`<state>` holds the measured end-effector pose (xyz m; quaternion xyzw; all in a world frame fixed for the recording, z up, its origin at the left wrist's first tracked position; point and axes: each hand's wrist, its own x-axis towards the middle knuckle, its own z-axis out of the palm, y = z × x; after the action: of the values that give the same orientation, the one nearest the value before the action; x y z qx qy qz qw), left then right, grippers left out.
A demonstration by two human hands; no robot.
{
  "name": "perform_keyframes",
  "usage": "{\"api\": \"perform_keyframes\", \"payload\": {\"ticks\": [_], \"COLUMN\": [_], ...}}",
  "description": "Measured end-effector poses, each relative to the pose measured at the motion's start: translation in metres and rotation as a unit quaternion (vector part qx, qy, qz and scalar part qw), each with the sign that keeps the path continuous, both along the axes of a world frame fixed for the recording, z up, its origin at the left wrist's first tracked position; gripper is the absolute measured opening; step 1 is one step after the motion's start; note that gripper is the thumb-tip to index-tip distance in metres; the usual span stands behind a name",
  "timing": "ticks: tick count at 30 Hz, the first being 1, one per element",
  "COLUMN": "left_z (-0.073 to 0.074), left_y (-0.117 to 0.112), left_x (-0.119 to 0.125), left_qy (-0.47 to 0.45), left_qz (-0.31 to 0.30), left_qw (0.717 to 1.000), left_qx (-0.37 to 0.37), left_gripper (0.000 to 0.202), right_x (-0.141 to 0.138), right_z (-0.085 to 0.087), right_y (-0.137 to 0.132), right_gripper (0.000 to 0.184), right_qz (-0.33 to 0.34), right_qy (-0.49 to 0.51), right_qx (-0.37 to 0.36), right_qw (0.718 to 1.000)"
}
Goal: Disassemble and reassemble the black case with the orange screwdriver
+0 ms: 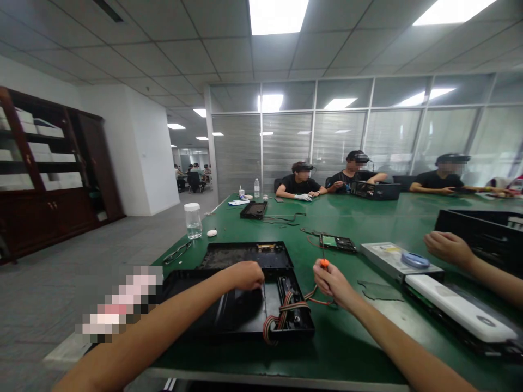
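My left hand (pixel 247 275) is closed with its fingertips turned down over an opened black casing (pixel 241 321); whatever it may hold is hidden. My right hand (pixel 333 280), to the right of the casing, grips a screwdriver (pixel 324 263) by its orange handle, the thin shaft pointing up and away. Striped ribbon cables (pixel 292 306) are looped over the right end of the casing. Directly behind lies a flat black cover (pixel 245 256). Past the screwdriver tip rests a small device with a green circuit board (pixel 333 241).
At right are a grey metal drive (pixel 388 258) with a blue tape roll (pixel 415 260), a long white device (pixel 460 307) and a co-worker's hand (pixel 447 247). Glasses (pixel 177 252) and a water jar (pixel 193 221) stand at the left table edge. Several people sit across the table.
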<state>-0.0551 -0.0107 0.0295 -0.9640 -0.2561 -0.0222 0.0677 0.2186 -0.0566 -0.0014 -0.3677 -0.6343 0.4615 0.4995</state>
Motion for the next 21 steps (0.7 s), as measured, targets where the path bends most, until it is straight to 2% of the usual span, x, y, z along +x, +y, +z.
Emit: {"api": "perform_keyframes", "payload": {"ticks": [2,4,5,8,9,11,13,15,17,18,21], "left_z": [-0.006,-0.007,-0.005,0.007,0.011,0.015,0.011,0.003,-0.007,-0.010,-0.009], "left_y": [-0.008,-0.013,-0.014,-0.005,0.001,0.016,0.033,0.048,0.058,0.061,0.062], "left_x": [-0.010,-0.016,-0.017,-0.017,-0.017,-0.018,-0.019,-0.022,-0.023,-0.023,-0.019], "left_qy": [-0.027,-0.054,-0.060,-0.078,-0.090,-0.108,-0.104,-0.079,-0.042,-0.023,0.020], "left_qz": [0.009,0.010,0.009,0.022,0.039,0.089,0.145,0.174,0.168,0.154,0.094], "left_qw": [1.000,0.998,0.998,0.996,0.994,0.990,0.982,0.973,0.970,0.974,0.991], "left_qx": [-0.005,-0.023,-0.035,-0.047,-0.038,-0.023,-0.057,-0.132,-0.172,-0.166,-0.094], "left_gripper": [0.010,0.019,0.023,0.028,0.027,0.030,0.046,0.054,0.042,0.031,0.011], "right_x": [-0.006,-0.014,-0.018,-0.028,-0.031,-0.032,-0.030,-0.025,-0.020,-0.018,-0.014], "right_z": [0.005,0.010,0.011,0.005,0.001,-0.007,-0.012,-0.014,-0.014,-0.014,-0.017], "right_y": [-0.011,-0.029,-0.040,-0.073,-0.082,-0.095,-0.104,-0.111,-0.120,-0.125,-0.137], "right_gripper": [0.035,0.035,0.032,0.011,0.015,0.024,0.024,0.020,0.016,0.014,0.012], "right_qz": [-0.003,0.003,0.012,0.027,0.016,-0.013,-0.021,-0.013,-0.009,-0.014,-0.050], "right_qy": [-0.087,-0.226,-0.308,-0.512,-0.551,-0.594,-0.603,-0.596,-0.583,-0.579,-0.575], "right_qx": [0.030,0.112,0.167,0.298,0.315,0.327,0.341,0.362,0.382,0.388,0.372], "right_qw": [0.996,0.968,0.937,0.805,0.773,0.735,0.721,0.717,0.716,0.717,0.727]}}
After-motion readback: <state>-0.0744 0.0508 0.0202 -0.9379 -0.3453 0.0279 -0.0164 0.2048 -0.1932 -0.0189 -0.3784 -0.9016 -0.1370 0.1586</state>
